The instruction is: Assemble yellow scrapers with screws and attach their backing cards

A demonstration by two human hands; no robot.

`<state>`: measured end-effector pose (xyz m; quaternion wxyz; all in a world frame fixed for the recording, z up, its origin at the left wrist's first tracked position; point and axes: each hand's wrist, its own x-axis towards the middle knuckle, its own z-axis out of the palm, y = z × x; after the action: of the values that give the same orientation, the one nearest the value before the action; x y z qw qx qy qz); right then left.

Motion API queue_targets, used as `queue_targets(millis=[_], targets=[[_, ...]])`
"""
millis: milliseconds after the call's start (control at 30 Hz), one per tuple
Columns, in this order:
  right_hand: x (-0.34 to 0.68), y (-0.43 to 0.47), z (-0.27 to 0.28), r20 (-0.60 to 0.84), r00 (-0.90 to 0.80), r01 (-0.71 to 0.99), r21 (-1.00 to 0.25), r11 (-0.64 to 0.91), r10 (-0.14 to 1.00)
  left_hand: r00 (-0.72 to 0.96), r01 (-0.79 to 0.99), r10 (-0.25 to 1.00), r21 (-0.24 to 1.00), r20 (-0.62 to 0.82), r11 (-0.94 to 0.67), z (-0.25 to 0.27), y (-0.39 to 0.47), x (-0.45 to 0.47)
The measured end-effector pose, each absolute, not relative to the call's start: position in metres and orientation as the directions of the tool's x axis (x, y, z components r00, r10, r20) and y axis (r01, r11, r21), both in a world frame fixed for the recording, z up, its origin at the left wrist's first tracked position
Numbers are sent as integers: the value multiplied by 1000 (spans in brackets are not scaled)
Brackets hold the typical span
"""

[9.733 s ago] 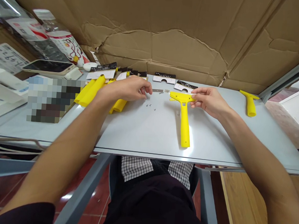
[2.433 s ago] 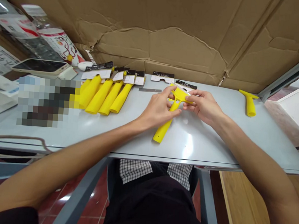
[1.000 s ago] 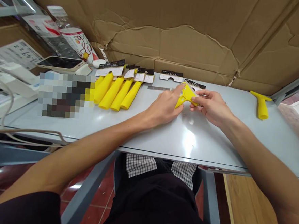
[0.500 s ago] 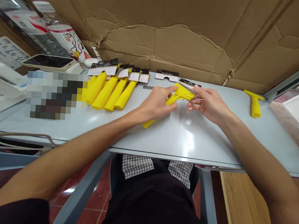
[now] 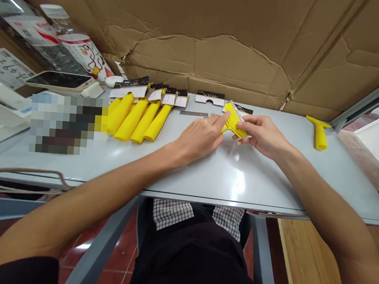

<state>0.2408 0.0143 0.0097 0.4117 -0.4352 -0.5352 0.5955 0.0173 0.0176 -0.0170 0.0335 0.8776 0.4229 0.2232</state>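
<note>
Both hands hold a yellow scraper point(image 5: 234, 120) above the grey tabletop. My left hand point(image 5: 203, 134) is closed round its handle, which the fingers mostly hide, with the index finger stretched along the head. On the head's right end, my right hand point(image 5: 259, 133) grips with thumb and fingers. A pale, shiny strip lies along the head's upper edge. Just behind my left hand is a flat metal blade point(image 5: 194, 113) on the table. Two black-and-white cards point(image 5: 210, 97) lie at the back, one partly hidden behind the scraper.
Several yellow scrapers with cards point(image 5: 123, 116) lie in a row on the left. Another yellow scraper head and handle point(image 5: 321, 133) rests at the right. A phone point(image 5: 61, 80), a plastic bottle point(image 5: 82, 50) and cables point(image 5: 28, 172) are at the left. Cardboard point(image 5: 240, 63) walls the back.
The scraper has been turned in my hands, so its head now tilts down to the right with its broad yellow face showing. My right fingers have shifted along its end.
</note>
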Motion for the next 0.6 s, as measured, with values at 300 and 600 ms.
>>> queue_targets(millis=[300, 600], targets=[[239, 15, 5, -71, -235, 4, -997, -73, 969, 556, 785, 779, 125, 290, -607, -15, 10, 22], [239, 13, 7, -8, -235, 129, -991, 23, 972, 561, 810, 779, 9, 278, -586, -11, 6, 24]])
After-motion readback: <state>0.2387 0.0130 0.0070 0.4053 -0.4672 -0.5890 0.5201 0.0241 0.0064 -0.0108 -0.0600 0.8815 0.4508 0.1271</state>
